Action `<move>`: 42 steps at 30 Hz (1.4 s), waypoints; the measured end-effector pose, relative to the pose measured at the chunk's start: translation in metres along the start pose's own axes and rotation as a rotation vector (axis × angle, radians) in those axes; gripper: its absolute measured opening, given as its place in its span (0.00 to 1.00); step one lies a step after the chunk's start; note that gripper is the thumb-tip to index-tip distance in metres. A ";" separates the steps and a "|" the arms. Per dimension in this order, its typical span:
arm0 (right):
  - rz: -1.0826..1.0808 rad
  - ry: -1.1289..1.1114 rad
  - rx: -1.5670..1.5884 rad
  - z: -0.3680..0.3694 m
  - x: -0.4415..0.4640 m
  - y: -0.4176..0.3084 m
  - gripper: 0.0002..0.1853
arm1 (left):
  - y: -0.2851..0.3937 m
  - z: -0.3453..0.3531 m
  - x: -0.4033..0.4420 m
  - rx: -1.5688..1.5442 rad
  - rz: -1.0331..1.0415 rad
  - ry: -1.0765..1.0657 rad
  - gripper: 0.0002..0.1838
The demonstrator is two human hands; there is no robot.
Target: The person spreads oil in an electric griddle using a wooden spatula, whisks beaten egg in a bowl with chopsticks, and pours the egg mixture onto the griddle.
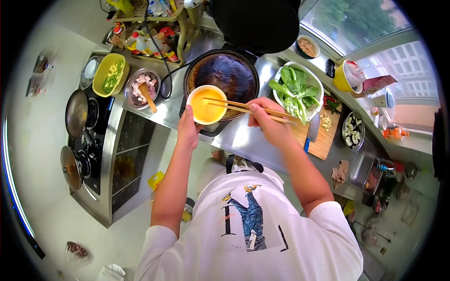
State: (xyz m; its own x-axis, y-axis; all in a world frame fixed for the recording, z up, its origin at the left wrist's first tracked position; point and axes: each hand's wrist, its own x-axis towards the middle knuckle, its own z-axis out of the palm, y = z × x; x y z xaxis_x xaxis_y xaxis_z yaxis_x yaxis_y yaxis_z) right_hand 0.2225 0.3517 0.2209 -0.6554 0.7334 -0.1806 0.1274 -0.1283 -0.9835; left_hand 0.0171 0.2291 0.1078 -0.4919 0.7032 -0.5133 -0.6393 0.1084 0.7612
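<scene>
My left hand (188,131) is closed around the side of a white bowl (188,102), tilted slightly in view. Orange-yellow liquid that looks like beaten egg (202,108) fills much of it. My right hand (267,121) grips a pair of wooden chopsticks (234,106), whose tips dip into the liquid. Both hands are over the front edge of a round electric griddle (229,72). Its dark cooking surface looks glossy, and its black lid (255,23) stands raised behind.
Right of the griddle are a white basket (320,99) of leafy greens and a cutting board (323,146) with a knife (311,133) and chopped garlic. To the left are a metal bowl (129,99) of diced meat, a yellow-green basin (125,77) and a gas stove (96,164).
</scene>
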 end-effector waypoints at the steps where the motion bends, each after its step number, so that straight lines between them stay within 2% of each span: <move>1: 0.014 0.015 -0.037 -0.002 -0.002 -0.003 0.11 | 0.001 -0.001 -0.001 0.005 0.006 0.012 0.30; 13: -0.101 0.048 -0.186 0.006 -0.014 -0.012 0.11 | 0.000 0.000 -0.001 -0.010 -0.002 -0.029 0.29; 23: -0.087 -0.095 -0.188 0.013 -0.018 0.025 0.09 | 0.002 -0.011 -0.010 0.039 0.005 -0.054 0.31; 28: 0.033 -0.055 0.221 0.017 -0.021 0.038 0.11 | 0.002 -0.020 -0.016 0.069 -0.024 0.017 0.32; 42: 0.149 -0.063 0.389 0.015 -0.021 0.054 0.14 | -0.002 -0.033 -0.025 -0.025 -0.009 0.001 0.32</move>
State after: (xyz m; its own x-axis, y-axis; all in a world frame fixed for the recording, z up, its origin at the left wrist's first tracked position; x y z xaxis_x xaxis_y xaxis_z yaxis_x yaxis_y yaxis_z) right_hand 0.2321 0.3198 0.1710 -0.6966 0.6470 -0.3100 -0.0582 -0.4817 -0.8744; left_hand 0.0113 0.1883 0.1057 -0.4870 0.7017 -0.5201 -0.6581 0.0968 0.7467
